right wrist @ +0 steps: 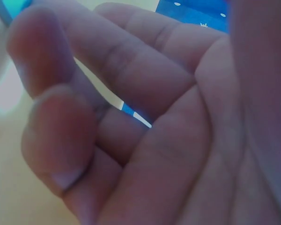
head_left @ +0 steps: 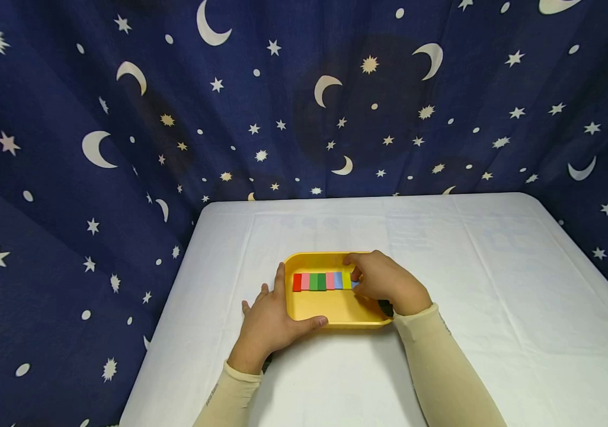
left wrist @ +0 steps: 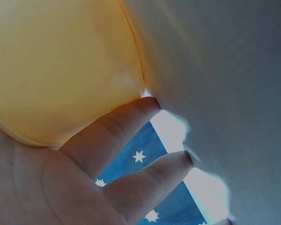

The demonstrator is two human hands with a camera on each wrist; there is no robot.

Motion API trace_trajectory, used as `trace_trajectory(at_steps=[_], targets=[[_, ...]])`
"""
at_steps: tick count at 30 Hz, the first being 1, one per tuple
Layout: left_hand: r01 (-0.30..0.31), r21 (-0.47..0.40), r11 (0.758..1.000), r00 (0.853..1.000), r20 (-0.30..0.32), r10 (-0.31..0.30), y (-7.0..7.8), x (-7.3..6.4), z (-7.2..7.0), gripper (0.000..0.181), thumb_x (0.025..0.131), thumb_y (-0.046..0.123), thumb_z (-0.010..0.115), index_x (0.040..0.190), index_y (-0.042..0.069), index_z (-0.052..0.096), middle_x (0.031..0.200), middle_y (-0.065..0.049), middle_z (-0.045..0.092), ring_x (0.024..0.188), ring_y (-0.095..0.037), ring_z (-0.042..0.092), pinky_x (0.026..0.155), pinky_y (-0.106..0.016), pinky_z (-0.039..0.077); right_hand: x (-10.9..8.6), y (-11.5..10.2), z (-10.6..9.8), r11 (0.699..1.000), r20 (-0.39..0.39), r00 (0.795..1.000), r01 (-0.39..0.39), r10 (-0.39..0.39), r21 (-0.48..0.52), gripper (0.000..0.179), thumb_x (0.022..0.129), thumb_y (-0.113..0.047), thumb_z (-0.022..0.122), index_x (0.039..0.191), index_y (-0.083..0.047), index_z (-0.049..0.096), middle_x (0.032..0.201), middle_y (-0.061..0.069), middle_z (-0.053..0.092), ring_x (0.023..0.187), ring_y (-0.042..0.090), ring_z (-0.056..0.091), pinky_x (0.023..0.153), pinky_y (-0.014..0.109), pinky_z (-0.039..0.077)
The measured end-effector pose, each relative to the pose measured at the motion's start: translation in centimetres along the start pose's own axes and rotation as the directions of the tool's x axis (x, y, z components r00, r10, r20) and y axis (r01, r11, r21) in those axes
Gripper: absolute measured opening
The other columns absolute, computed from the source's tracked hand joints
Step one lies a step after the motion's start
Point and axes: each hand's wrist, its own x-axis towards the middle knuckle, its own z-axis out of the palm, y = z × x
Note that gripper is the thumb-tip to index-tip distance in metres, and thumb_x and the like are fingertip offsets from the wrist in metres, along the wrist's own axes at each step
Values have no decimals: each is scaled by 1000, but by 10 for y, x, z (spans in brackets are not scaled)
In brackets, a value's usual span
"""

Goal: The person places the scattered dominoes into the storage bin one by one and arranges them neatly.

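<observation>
A yellow tray (head_left: 330,310) stands on the table, with a side-by-side row of small flat coloured tiles (head_left: 313,281) inside: red, pink, green, light blue and yellow. My left hand (head_left: 268,320) rests against the tray's left side, fingers straight and thumb over the near rim. In the left wrist view, the extended fingers (left wrist: 117,136) touch the tray wall (left wrist: 65,70). My right hand (head_left: 386,280) reaches over the tray's right side and pinches a blue tile (head_left: 355,284) at the row's right end. The fingertips partly hide that tile.
A white cloth covers the table (head_left: 474,273) around the tray. Behind and at the sides hangs a dark blue curtain (head_left: 293,101) with moons and stars.
</observation>
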Motion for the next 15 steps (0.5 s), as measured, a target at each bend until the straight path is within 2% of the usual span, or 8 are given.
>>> trace_trajectory(at_steps=[5,11,15], targets=[[3,-2,1000,1000,3,-3,1,0,1,152,56,105,60,171,19,10,143,-10,66,143,-48,47,104,-88,24,-1,2,0,1000,1,1000,11,-11,-2,54,82,-4,82,134,-7,65,95,2,72,79,17,61,74,34,53],[0,6,1000,1000,3,0,0,1,1,149,60,98,68,172,19,8,140,-11,67,143,-47,47,104,-88,24,-2,1,-3,999,-15,999,47,-47,4,52,89,-18,84,136,-7,65,99,4,73,77,16,60,75,36,53],[-1,12,1000,1000,-2,1,-2,1,1,149,60,99,67,172,19,8,139,-12,67,142,-45,49,102,-88,25,-3,-1,-4,997,-25,998,66,-66,25,50,91,-23,83,136,-7,66,97,1,71,74,16,59,73,36,52]])
